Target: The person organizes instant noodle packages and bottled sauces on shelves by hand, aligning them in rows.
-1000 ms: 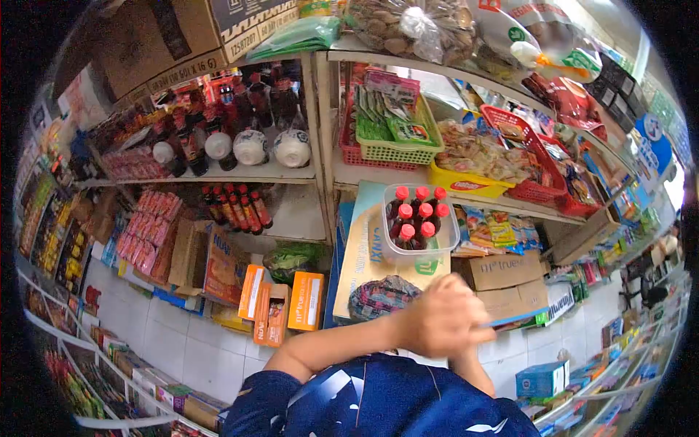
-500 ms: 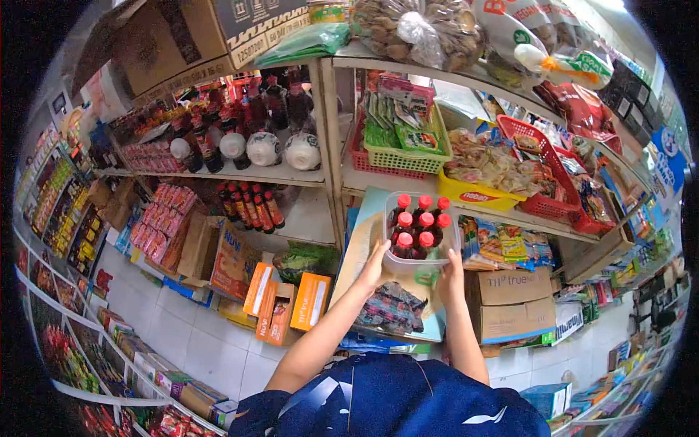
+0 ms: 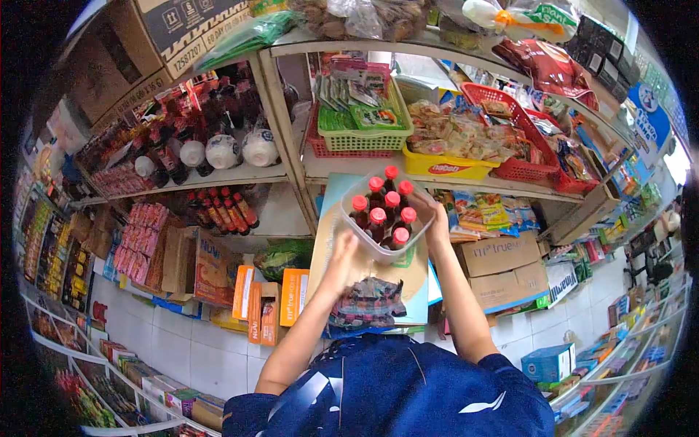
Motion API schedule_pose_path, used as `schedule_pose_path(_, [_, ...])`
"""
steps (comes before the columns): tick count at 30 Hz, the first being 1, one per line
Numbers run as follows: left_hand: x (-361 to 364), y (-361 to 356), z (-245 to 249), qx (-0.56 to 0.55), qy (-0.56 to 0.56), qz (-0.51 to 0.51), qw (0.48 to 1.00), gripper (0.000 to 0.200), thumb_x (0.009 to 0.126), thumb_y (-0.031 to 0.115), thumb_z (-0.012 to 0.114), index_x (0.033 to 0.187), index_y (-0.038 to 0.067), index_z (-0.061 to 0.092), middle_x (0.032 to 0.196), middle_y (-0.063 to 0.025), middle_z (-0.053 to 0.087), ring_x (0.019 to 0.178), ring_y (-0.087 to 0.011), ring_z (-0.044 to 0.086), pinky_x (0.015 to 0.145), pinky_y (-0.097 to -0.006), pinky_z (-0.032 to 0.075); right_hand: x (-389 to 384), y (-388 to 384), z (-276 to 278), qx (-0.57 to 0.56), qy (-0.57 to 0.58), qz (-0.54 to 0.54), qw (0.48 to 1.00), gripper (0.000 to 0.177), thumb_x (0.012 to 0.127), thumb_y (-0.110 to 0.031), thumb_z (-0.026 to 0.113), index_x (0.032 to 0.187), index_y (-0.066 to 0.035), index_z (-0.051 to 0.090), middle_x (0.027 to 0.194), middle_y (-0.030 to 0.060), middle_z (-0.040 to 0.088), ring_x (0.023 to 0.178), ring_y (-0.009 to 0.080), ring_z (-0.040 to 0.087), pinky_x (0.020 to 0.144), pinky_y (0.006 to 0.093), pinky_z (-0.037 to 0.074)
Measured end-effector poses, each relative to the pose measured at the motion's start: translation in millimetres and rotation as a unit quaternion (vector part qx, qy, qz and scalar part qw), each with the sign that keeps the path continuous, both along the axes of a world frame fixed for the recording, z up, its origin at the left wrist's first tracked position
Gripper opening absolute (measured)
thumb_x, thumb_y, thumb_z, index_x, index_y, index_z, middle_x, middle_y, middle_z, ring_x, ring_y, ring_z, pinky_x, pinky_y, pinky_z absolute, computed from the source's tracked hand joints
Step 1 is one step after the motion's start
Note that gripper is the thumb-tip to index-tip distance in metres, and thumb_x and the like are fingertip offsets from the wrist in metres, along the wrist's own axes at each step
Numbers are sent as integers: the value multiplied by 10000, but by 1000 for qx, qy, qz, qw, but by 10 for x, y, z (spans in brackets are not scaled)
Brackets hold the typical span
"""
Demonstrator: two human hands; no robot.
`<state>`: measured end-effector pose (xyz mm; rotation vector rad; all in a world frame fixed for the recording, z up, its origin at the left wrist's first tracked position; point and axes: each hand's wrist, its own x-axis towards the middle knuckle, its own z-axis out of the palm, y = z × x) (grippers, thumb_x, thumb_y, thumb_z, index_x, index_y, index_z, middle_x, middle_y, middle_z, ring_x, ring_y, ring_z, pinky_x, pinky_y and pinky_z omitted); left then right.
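A clear plastic container (image 3: 397, 254) holds several small bottles of dark liquid (image 3: 376, 233) with red caps, standing upright. My right hand (image 3: 438, 227) grips its right wall. On its near left side is my left hand (image 3: 344, 255), slightly blurred, with fingers closed against the wall. The container is over a light-coloured board (image 3: 328, 218) that juts out from the shelf toward me. A dark patterned plastic bag (image 3: 368, 304) lies on the board, nearer my body.
Behind the board, shelves hold a green basket of packets (image 3: 368, 138), a yellow tray (image 3: 451, 167) and a red basket (image 3: 535, 171). Bottles and white bowls (image 3: 260, 148) line the left shelf. Orange boxes (image 3: 294, 295) stand left, a cardboard carton (image 3: 507, 277) right.
The container has turned so that one corner points toward me. My right hand has moved up along its side. The view has shifted to the right.
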<state>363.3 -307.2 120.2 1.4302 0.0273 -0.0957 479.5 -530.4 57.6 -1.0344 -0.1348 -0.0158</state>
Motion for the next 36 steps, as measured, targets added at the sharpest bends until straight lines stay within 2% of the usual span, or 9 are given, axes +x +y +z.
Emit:
schedule_pose_path(3, [286, 149, -35, 18, -36, 61, 997, 540, 886, 414, 404, 1259, 29, 341, 1313, -108, 322, 1224, -184, 289, 1005, -299, 217, 86, -7, -35, 8, -14, 24, 1000, 487, 882, -360, 330, 1182, 2, 457, 1162, 133, 510, 1098, 239, 458, 959, 340, 320])
schedule_pose_path(9, [900, 236, -431, -63, -35, 57, 996, 599, 877, 483, 327, 1315, 76, 282, 1357, -76, 292, 1260, -209, 249, 1034, -349, 174, -675, 486, 290, 32, 31, -174, 984, 509, 904, -397, 291, 1294, -71, 308, 1318, 52, 332, 1229, 188, 286, 1023, 323, 200])
schedule_pose_path(12, [1135, 224, -735, -111, -23, -11, 993, 688, 869, 521, 312, 1344, 35, 207, 1400, -94, 212, 1292, -217, 190, 1053, -345, 133, -739, 593, 229, 47, 7, -169, 985, 540, 899, -392, 289, 1347, -102, 208, 1367, 66, 257, 1270, 201, 225, 1044, 327, 162])
schedule_pose_path(15, [997, 135, -591, -84, 12, -6, 996, 766, 854, 558, 309, 1356, 10, 127, 1425, -91, 117, 1312, -192, 94, 1061, -318, 56, -775, 665, 361, 68, 42, -163, 983, 570, 878, -461, 327, 1315, -101, 265, 1317, 71, 337, 1217, 212, 323, 1013, 352, 253])
schedule_pose_path(17, [941, 126, -563, -100, 6, -30, 995, 777, 848, 576, 306, 1362, 26, 117, 1428, -85, 101, 1313, -193, 77, 1059, -313, 44, -763, 681, 391, 57, 10, -132, 990, 538, 883, -388, 315, 1362, -200, 159, 1372, 65, 231, 1252, 252, 245, 1032, 371, 202])
schedule_pose_path(24, [729, 18, -348, -24, -50, 63, 996, 629, 862, 476, 391, 1301, 31, 314, 1290, -140, 395, 1207, -213, 348, 989, -299, 246, -532, 631, 198, 44, -30, -171, 984, 528, 857, -406, 375, 1287, -107, 302, 1279, 67, 361, 1190, 232, 343, 988, 377, 276])
schedule_pose_path(27, [814, 37, -560, -41, -75, 56, 995, 617, 860, 448, 413, 1297, 25, 310, 1278, -141, 395, 1198, -206, 349, 992, -299, 241, -598, 700, 391, -4, -30, -189, 982, 559, 848, -412, 385, 1311, -118, 279, 1309, 74, 334, 1211, 236, 319, 1002, 378, 255])
schedule_pose_path(30, [587, 49, -98, -100, -54, 26, 993, 632, 863, 424, 405, 1329, 30, 242, 1349, -114, 293, 1255, -203, 247, 1031, -305, 160, -525, 670, 354, 75, -38, -120, 989, 596, 836, -394, 389, 1332, -105, 229, 1338, 95, 268, 1237, 243, 268, 1019, 379, 220])
schedule_pose_path(36, [484, 69, 82, -74, -87, 64, 991, 627, 856, 400, 425, 1326, 26, 243, 1335, -120, 302, 1249, -203, 251, 1029, -303, 161, -493, 677, 560, 35, -62, -118, 990, 620, 812, -350, 419, 1333, -81, 216, 1343, 109, 263, 1240, 248, 266, 1022, 375, 209])
